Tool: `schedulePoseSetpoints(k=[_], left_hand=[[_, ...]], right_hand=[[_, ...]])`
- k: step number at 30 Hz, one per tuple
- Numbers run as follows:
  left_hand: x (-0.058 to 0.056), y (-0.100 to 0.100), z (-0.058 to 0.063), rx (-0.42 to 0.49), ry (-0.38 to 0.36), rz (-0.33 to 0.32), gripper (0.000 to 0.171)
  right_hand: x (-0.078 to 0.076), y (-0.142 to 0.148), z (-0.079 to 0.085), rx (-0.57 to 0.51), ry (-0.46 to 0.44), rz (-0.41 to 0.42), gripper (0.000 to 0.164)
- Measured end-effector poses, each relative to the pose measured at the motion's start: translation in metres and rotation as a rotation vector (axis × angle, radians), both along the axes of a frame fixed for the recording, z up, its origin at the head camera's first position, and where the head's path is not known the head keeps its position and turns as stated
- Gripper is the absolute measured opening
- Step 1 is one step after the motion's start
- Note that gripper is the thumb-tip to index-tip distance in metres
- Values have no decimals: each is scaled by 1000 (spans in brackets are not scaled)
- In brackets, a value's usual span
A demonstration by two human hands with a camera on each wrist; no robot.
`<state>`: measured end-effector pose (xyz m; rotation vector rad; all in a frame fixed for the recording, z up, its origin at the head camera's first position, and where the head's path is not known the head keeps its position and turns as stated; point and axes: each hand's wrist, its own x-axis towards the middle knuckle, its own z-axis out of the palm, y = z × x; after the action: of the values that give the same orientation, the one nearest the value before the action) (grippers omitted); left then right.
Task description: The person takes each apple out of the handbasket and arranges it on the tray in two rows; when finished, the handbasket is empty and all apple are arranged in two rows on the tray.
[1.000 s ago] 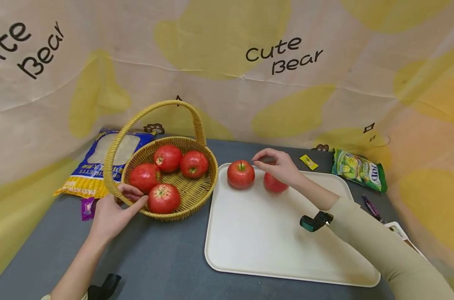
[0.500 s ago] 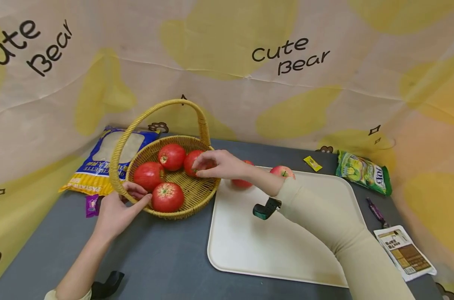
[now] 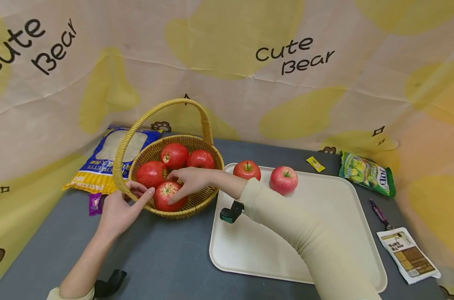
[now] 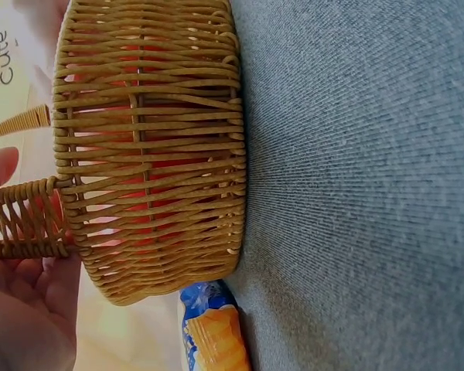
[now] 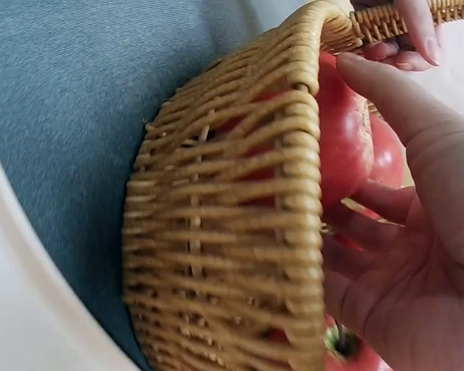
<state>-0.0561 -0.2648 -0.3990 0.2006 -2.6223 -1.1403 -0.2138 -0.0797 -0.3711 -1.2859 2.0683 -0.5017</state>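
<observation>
In the head view, a wicker basket (image 3: 187,213) stands on a dark worktop (image 3: 166,258), and four red apples lie inside it. The left hand (image 3: 116,214) holds the basket where the arched handle (image 3: 206,127) meets the near left rim, its grip closed there. The right hand (image 3: 191,182) reaches over the basket's right side and has its grip around the nearest apple (image 3: 166,192), thumb on the near side and fingers on the far side. To the basket's right, a cream tray (image 3: 253,250) carries two more apples, a darker red one (image 3: 247,168) and a pinker one (image 3: 284,180), side by side near its far edge. A blue and yellow pasta bag (image 3: 99,166) lies behind the basket's left side, with a purple sweet (image 3: 95,204) near it. Beyond the tray are a small yellow packet (image 3: 315,164) and a green bag (image 3: 367,174); a brown and white packet (image 3: 408,255) lies to its right.

The left wrist view shows the handle's foot between thumb and fingers, with red showing through the weave.

In the right wrist view, the thumb lies against the gripped apple inside the rim; its fingers are partly hidden.
</observation>
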Motion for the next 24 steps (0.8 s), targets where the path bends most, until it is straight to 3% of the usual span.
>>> schedulePoseSetpoints(k=[9,17,24], left_hand=[[-1,1,-1,0,23,-1,24],[0,3,0,5,11,8,25],[1,2,0,-3,0,23,26]], right_hand=[[8,-9,-11,69,21,-60,86],[8,3,-15,-32,97,-113,76],[4,33,-2,-148,84,-226,76]])
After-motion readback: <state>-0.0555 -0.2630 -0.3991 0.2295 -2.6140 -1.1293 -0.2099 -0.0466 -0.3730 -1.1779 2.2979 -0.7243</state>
